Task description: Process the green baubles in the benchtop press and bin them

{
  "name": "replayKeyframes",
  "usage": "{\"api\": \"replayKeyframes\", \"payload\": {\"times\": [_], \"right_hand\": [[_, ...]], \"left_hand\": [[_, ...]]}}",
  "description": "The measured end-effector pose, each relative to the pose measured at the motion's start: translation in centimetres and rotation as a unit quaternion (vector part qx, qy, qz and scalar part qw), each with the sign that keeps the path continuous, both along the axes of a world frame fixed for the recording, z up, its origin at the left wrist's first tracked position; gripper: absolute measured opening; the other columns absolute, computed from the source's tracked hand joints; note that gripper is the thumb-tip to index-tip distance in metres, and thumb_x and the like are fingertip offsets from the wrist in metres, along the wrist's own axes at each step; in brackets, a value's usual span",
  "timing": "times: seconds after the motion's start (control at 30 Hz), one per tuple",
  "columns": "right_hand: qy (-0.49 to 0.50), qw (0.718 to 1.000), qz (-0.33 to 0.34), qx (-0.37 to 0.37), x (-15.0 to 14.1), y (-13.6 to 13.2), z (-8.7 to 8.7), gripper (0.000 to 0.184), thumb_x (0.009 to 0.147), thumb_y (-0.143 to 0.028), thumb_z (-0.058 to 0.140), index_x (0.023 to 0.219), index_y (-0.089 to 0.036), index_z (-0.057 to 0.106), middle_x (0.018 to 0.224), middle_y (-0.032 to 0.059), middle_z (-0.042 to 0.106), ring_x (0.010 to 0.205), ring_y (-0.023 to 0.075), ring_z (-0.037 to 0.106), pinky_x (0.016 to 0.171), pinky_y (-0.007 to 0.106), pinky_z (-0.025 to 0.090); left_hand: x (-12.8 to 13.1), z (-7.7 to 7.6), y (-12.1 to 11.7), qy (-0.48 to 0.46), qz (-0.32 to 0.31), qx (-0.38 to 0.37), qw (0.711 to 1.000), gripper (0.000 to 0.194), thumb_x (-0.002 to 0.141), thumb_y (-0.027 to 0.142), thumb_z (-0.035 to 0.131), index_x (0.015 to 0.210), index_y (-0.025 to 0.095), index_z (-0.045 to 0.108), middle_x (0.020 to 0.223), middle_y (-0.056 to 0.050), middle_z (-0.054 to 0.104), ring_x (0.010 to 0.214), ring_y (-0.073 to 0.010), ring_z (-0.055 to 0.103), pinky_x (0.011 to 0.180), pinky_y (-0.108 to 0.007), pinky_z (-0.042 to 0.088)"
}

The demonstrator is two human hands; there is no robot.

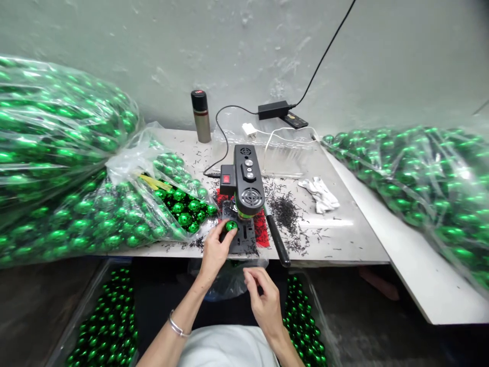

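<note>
My left hand (216, 250) pinches a shiny green bauble (231, 226) between thumb and fingers. It holds the bauble over the black base plate (244, 242) of a small machine (249, 181), just left of the machine's head. My right hand (264, 300) is in front of the table edge, thumb and index finger pressed together; whatever is between them is too small to make out. A black-handled lever (278, 242) sticks out from the machine's right side. Left of the machine, an open plastic bag (133, 219) spills green baubles toward my left hand.
Black scraps (284, 211) litter the white table (355, 237) around a red mat (262, 229). White gloves (321, 195), a flask (201, 117) and a power adapter (273, 109) with cables lie behind. A full bag (416, 178) of baubles is at right; more baubles (105, 321) are below.
</note>
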State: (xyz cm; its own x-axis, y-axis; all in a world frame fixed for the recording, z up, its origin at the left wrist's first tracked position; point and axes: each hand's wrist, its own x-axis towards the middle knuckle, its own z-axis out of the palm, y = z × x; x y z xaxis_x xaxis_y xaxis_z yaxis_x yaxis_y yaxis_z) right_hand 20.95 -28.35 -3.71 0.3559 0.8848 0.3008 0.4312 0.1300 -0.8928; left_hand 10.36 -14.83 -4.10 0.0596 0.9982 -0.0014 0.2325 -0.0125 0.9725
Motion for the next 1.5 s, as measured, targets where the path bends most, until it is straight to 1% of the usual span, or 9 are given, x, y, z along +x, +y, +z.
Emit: {"api": "replayKeyframes", "payload": {"times": [0.17,0.37,0.5,0.63,0.77,0.8,0.9,1.17,1.5], "right_hand": [[-0.013,1.000,-0.002,-0.018,0.6,-1.3,-0.4,0.017,0.095,-0.019,0.054,0.097,-0.020,0.071,0.084,0.0035,0.070,0.073,0.0112,0.068,0.066,0.018,0.055],[-0.072,0.996,-0.036,0.042,2.0,-1.0,1.0,0.019,0.093,-0.012,0.053,0.102,-0.020,0.068,0.087,0.0044,0.069,0.077,0.0132,0.069,0.068,0.022,0.058],[-0.155,0.969,-0.085,0.173,3.7,1.1,4.2,0.037,0.090,-0.015,0.060,0.127,-0.020,0.059,0.108,0.0106,0.065,0.092,0.0179,0.068,0.065,0.026,0.061],[-0.230,0.920,-0.065,0.311,4.6,4.5,8.5,0.053,0.090,-0.035,0.064,0.139,-0.022,0.049,0.121,0.0139,0.061,0.108,0.0240,0.065,0.077,0.037,0.063],[-0.258,0.923,0.027,0.284,4.3,6.9,11.1,0.017,0.093,-0.023,0.057,0.109,-0.020,0.062,0.092,0.0071,0.069,0.092,0.0194,0.068,0.073,0.033,0.059],[-0.247,0.928,0.034,0.278,4.0,7.1,11.0,0.010,0.094,-0.018,0.053,0.098,-0.020,0.062,0.082,0.0047,0.067,0.084,0.0174,0.067,0.068,0.030,0.056],[-0.225,0.933,0.022,0.278,3.5,7.4,9.0,0.024,0.095,-0.015,0.042,0.076,-0.021,0.054,0.069,0.0027,0.059,0.067,0.0144,0.058,0.057,0.027,0.046],[-0.242,0.909,-0.021,0.338,3.4,8.4,2.2,0.030,0.099,-0.026,0.036,0.071,-0.025,0.047,0.068,0.0012,0.057,0.058,0.0144,0.052,0.064,0.034,0.049],[-0.220,0.921,-0.048,0.318,3.3,8.4,0.7,0.033,0.102,-0.032,0.031,0.073,-0.025,0.045,0.070,-0.0012,0.058,0.062,0.0135,0.062,0.076,0.039,0.054]], "left_hand": [[0.3,-0.9,0.3,0.175,-0.016,0.154,0.972,0.031,0.090,0.036,0.065,0.117,0.023,0.071,0.100,-0.008,0.073,0.100,-0.0265,0.064,0.095,-0.044,0.046],[0.5,-1.3,0.7,0.228,-0.072,0.234,0.942,0.027,0.092,0.033,0.064,0.115,0.021,0.069,0.112,-0.011,0.073,0.109,-0.0274,0.063,0.101,-0.046,0.039],[0.8,-1.5,1.1,0.204,-0.088,0.214,0.951,0.026,0.090,0.033,0.066,0.114,0.022,0.069,0.116,-0.010,0.072,0.112,-0.0271,0.061,0.106,-0.046,0.035],[0.8,-1.4,1.2,0.178,-0.096,0.188,0.961,0.028,0.088,0.035,0.068,0.114,0.023,0.070,0.116,-0.010,0.073,0.112,-0.0282,0.060,0.108,-0.048,0.032],[0.8,-1.1,1.1,0.162,-0.102,0.175,0.966,0.029,0.089,0.036,0.066,0.116,0.023,0.069,0.115,-0.010,0.073,0.112,-0.0284,0.060,0.108,-0.048,0.032],[0.8,-1.1,1.0,0.158,-0.101,0.173,0.967,0.029,0.089,0.036,0.066,0.116,0.023,0.069,0.115,-0.010,0.073,0.111,-0.0285,0.060,0.108,-0.048,0.032],[0.9,-1.2,1.0,0.141,-0.096,0.174,0.970,0.029,0.087,0.034,0.069,0.114,0.023,0.070,0.114,-0.010,0.072,0.111,-0.0289,0.060,0.107,-0.048,0.033],[0.9,-1.4,1.0,0.138,-0.098,0.179,0.969,0.030,0.087,0.030,0.070,0.115,0.020,0.069,0.111,-0.010,0.072,0.107,-0.0286,0.059,0.099,-0.046,0.037],[1.0,-1.5,1.2,0.127,-0.101,0.184,0.969,0.031,0.088,0.032,0.069,0.117,0.022,0.069,0.112,-0.011,0.072,0.107,-0.0289,0.058,0.099,-0.046,0.039]]}}
